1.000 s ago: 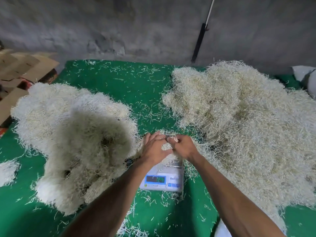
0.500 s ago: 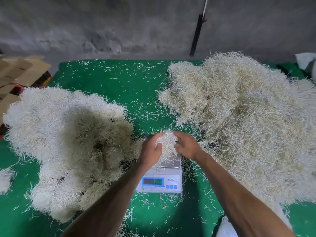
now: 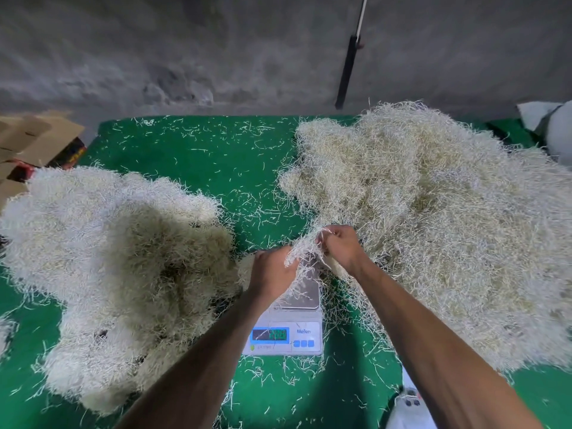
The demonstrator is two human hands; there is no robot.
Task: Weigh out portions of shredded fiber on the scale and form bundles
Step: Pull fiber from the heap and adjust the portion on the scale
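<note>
Fiber portion held above the scale, clear of its steel platter. Left hand grips the lower end, right hand pinches the upper strands at the edge of the right pile; likely drawing it into a bundle. Display lit, digits unreadable. Left pile sits just beside the scale, probably the finished side. Loose strands litter the green mat.

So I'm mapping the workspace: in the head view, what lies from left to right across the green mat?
Cardboard → left fiber pile → left hand → right hand → right fiber pile.
</note>
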